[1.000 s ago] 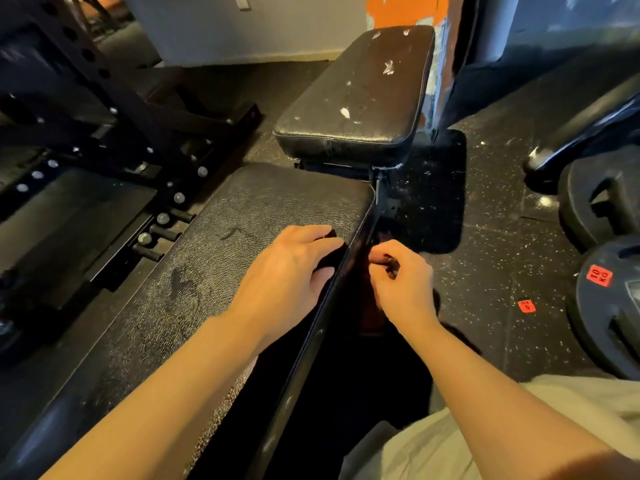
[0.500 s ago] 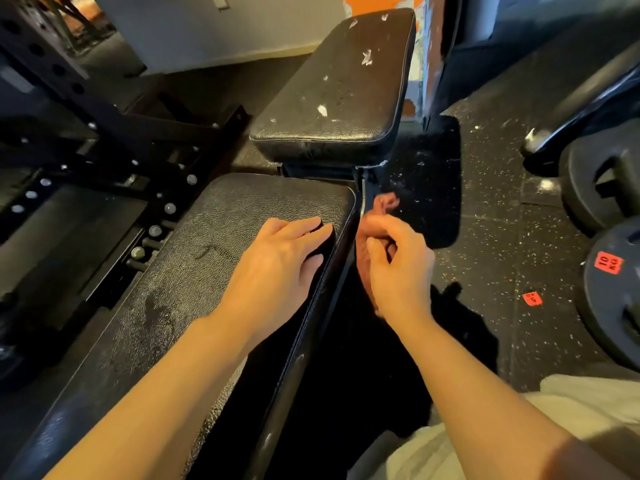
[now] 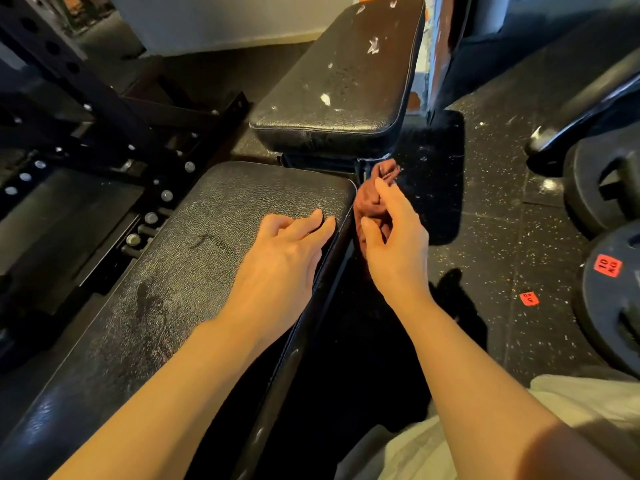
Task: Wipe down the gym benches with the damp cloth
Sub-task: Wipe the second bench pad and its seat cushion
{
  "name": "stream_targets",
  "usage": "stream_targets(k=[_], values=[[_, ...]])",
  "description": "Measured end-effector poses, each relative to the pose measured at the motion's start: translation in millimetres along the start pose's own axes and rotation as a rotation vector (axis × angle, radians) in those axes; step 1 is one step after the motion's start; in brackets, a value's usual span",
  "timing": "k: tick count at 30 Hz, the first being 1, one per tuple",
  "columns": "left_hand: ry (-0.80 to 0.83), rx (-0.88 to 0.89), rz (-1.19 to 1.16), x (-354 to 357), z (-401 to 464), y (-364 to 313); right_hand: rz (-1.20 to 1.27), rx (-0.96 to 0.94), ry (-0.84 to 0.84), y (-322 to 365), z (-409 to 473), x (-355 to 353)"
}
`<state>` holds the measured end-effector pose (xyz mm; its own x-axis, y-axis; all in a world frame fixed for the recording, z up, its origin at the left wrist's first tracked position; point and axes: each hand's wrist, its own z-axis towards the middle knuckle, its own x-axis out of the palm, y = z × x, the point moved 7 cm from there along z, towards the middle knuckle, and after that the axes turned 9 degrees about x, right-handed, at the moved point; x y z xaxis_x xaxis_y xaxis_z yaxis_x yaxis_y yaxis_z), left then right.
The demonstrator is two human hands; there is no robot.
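Note:
A long black padded bench (image 3: 207, 244) runs from the lower left toward the middle, with damp streaks on its surface. Beyond it stands a second black pad (image 3: 339, 84), its skin torn in white spots. My left hand (image 3: 280, 268) rests on the near bench's right edge, fingers relaxed and slightly bent. My right hand (image 3: 394, 244) hangs just past that edge and pinches a bunched reddish-brown cloth (image 3: 372, 199), which sticks up beside the bench's far right corner.
A black steel rack (image 3: 104, 109) with bolts stands at the left. Black weight plates (image 3: 609, 289), one with a red 10 kg label, lie on the speckled rubber floor (image 3: 502, 220) at the right. My light shorts show at the bottom right.
My right hand has risen along the bench's right side, lifting the reddish cloth into view. My left hand's fingers have lifted a little on the bench edge.

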<state>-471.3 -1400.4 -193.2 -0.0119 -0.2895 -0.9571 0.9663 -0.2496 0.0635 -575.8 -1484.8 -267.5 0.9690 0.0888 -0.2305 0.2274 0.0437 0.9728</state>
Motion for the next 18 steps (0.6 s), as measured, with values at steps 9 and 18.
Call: stream_targets(k=[9,18], values=[[0.101,-0.102,-0.182,-0.1,-10.2,11.4,-0.016,0.084,0.019,-10.3,-21.5,0.2],[0.095,-0.180,-0.210,-34.9,-106.4,20.8,-0.111,-0.064,0.184,26.6,-106.8,6.0]])
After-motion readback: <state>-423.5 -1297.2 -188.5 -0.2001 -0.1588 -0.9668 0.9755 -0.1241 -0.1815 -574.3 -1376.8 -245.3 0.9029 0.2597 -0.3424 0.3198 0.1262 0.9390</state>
